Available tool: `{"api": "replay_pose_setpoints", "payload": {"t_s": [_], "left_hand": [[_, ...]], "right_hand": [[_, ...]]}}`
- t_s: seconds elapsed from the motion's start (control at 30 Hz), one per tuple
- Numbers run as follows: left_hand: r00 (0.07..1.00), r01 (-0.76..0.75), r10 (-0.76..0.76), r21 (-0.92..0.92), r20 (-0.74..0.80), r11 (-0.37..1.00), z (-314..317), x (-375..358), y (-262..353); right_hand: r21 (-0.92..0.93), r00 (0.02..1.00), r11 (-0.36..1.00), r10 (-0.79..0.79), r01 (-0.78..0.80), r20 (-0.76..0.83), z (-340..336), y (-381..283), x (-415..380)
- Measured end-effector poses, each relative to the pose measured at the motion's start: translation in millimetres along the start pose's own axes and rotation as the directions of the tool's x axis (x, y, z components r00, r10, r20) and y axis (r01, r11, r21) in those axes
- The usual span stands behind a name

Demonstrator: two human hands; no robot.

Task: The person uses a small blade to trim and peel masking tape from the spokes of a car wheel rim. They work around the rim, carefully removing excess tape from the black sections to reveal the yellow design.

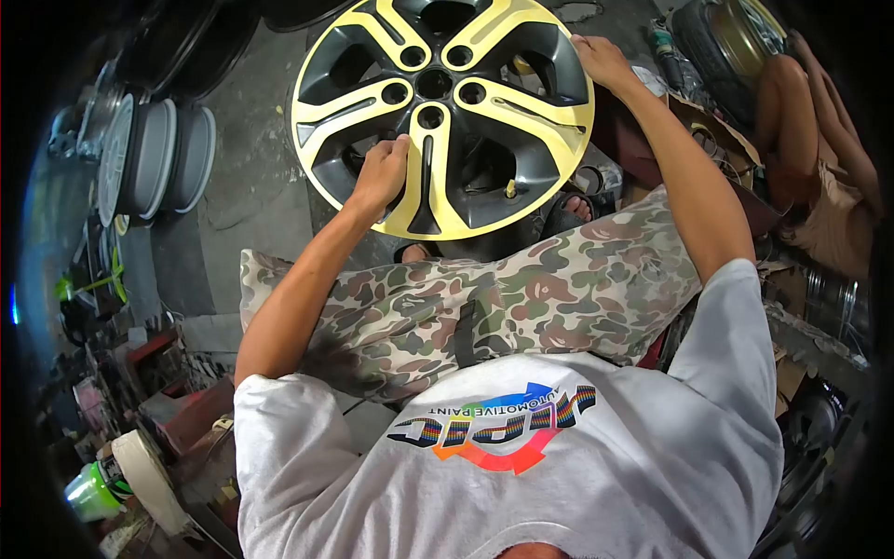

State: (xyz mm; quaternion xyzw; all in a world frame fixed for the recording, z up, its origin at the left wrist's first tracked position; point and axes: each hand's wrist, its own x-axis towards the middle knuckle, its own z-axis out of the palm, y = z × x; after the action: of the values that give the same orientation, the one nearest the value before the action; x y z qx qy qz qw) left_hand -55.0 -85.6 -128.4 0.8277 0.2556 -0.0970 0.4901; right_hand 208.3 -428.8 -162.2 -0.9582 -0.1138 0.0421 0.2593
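A car wheel rim (435, 219) with yellow spoke faces and black recesses is in front of my knees, its face turned up toward me. My left hand (382, 172) is closed, with the thumb against the edge of the lower spoke; whatever its curled fingers pinch is hidden. At the upper right, my right hand (602, 63) grips the outer edge of the rim, its fingers partly out of sight. A small yellow scrap (510, 189) shows in the lower right opening between spokes.
Grey wheels (149, 158) stand at the left. A tyre on a gold rim (740, 42) lies at the upper right, near another person's bent leg (787, 112). A bottle (662, 42) stands beside the tyre. Lower left are a green container (91, 492) and a tape-like roll (149, 480).
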Motion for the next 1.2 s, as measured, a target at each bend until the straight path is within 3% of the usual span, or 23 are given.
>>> {"api": "replay_pose_setpoints", "payload": {"t_s": [0.1,0.17,0.27,0.3,0.37,0.43,0.5,0.57,0.67,0.73,0.83,0.9,1.03,1.13,1.2], "left_hand": [[0.999,-0.049,0.046,0.151,0.022,0.987,-8,4,-2],[0.963,-0.269,0.221,0.507,0.155,0.819,-24,8,10],[0.945,-0.314,0.251,0.794,0.209,0.52,-44,-11,61],[0.945,-0.317,0.251,0.791,0.212,0.524,-46,-18,77],[0.902,-0.41,0.394,0.628,0.173,0.662,-46,-31,104],[0.783,-0.613,0.549,0.513,0.293,0.601,-34,-42,118],[0.752,-0.658,0.48,0.464,0.452,0.593,-8,-52,127],[0.601,-0.795,0.549,0.363,0.581,0.487,19,-59,117],[0.538,-0.806,0.471,0.264,0.699,0.53,37,-74,123],[0.468,-0.827,0.476,0.18,0.745,0.532,46,-75,121],[0.446,-0.846,0.499,0.168,0.743,0.507,52,-70,125],[0.429,-0.859,0.523,0.152,0.737,0.49,59,-66,123],[0.386,-0.879,0.575,0.099,0.721,0.466,73,-62,111],[0.412,-0.861,0.544,0.117,0.731,0.495,77,-54,108],[0.396,-0.873,0.578,0.097,0.713,0.478,79,-51,106]], "right_hand": [[0.126,0.99,0.984,-0.129,0.122,0.052,-4,8,-9],[0.004,0.984,0.985,-0.172,0.172,0.044,-12,7,-21],[-0.048,0.998,0.998,-0.044,0.042,-0.036,-37,-25,-56],[-0.054,0.998,0.998,-0.042,0.04,-0.035,-36,-24,-69],[0.032,0.99,0.996,-0.073,0.077,-0.119,-28,-16,-95],[0.2,0.998,0.98,0.005,0.008,-0.065,-35,-30,-136],[0.091,0.958,0.975,-0.178,0.202,-0.224,-27,-31,-172],[0.049,0.966,0.987,-0.137,0.151,-0.217,-33,-61,-204],[0.206,0.997,0.978,0.035,-0.022,-0.063,-28,-85,-230],[0.163,0.995,0.987,0.019,-0.002,-0.102,-27,-93,-231],[0.105,0.991,0.994,0.014,-0.001,-0.131,-37,-107,-226],[-0.002,0.995,0.997,0.083,-0.083,-0.054,-43,-111,-221],[0.044,0.996,0.996,0.083,-0.083,-0.012,-47,-119,-217],[0.022,0.995,0.994,0.103,-0.103,-0.004,-45,-118,-217],[0.011,0.995,1.0,0.03,-0.029,-0.092,-40,-113,-217]]}}
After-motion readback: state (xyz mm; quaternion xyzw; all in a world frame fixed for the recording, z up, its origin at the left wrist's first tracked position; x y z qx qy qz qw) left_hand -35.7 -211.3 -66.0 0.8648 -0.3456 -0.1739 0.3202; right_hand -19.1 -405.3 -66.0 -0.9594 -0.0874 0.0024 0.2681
